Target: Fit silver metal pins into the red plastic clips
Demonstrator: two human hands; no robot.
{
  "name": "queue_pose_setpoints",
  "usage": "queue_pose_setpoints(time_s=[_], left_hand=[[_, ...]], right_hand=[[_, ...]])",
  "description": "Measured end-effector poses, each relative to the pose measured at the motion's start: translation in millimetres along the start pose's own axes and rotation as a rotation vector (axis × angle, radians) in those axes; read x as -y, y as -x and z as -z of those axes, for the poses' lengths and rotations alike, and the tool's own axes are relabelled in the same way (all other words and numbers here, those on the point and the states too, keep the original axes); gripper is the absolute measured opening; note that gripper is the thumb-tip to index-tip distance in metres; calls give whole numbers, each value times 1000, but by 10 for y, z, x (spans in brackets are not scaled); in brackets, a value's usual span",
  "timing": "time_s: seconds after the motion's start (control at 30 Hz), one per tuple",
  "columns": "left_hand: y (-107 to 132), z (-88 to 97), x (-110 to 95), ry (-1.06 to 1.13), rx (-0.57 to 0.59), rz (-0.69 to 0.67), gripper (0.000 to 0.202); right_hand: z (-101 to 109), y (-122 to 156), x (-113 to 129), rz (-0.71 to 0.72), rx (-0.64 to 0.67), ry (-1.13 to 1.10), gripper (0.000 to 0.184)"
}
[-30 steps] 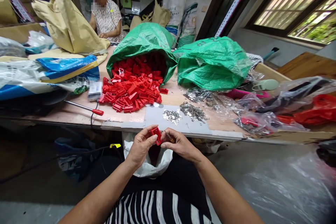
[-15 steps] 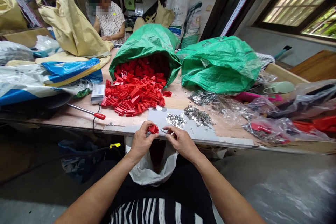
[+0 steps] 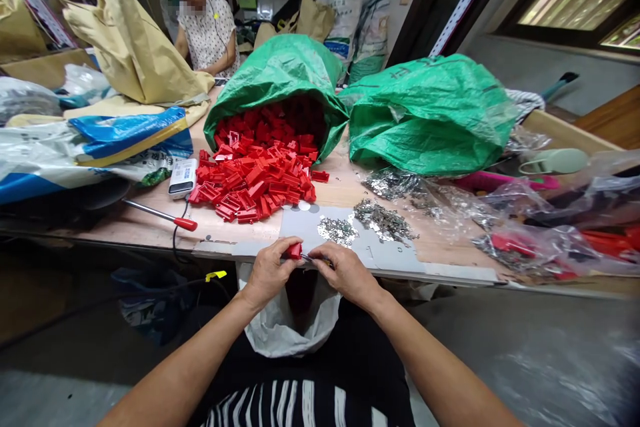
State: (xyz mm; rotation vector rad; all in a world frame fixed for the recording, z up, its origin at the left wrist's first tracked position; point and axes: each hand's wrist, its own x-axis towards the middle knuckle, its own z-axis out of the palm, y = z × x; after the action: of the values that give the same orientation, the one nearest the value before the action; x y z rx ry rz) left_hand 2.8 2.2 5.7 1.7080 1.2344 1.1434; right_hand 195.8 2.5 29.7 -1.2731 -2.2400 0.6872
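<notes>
Between the thumb and fingers of my left hand (image 3: 273,269) is a small red plastic housing (image 3: 295,251). My right hand (image 3: 345,271) pinches a thin dark metal piece (image 3: 307,257), whose tip meets the housing's right side; its exact kind is too small to make out. Both hands are at the table's front edge, above an open white sack (image 3: 287,341). Behind them lies a heap of red plastic housings (image 3: 255,183), spilling from a green woven sack (image 3: 285,67). Small flat silvery metal pieces (image 3: 337,230) and a pile of darker metal parts (image 3: 383,220) lie right of the heap.
A second green sack (image 3: 430,117) stands at the back right, near clear plastic bags (image 3: 540,240) of parts. On the left are a red-tipped metal rod (image 3: 163,215), a white device (image 3: 183,177) and a tan sack (image 3: 135,47). Another person (image 3: 210,30) sits behind the table.
My right hand has moved left, bringing the thin metal piece against the red housing. The housing has turned in my left fingers. The camera view has shifted slightly.
</notes>
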Motion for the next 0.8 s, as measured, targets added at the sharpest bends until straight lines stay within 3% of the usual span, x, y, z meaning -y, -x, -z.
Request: queue_pose_setpoints(time_s=[0.2,0.47,0.63,0.8], left_hand=[[-3,1,5,-4,20,16,36],[-20,-32,37,-52,10,7,33],[-6,-5,-84,-84,19,9,26],[130,77,-289,-42,-53,-5,23]], right_hand=[[0,-21,30,-56,24,31,19],[-71,-99,328,-258,25,194,15],[-124,20,278,-197,-3,66,18],[-128,216,248,-85,-116,-184,19]])
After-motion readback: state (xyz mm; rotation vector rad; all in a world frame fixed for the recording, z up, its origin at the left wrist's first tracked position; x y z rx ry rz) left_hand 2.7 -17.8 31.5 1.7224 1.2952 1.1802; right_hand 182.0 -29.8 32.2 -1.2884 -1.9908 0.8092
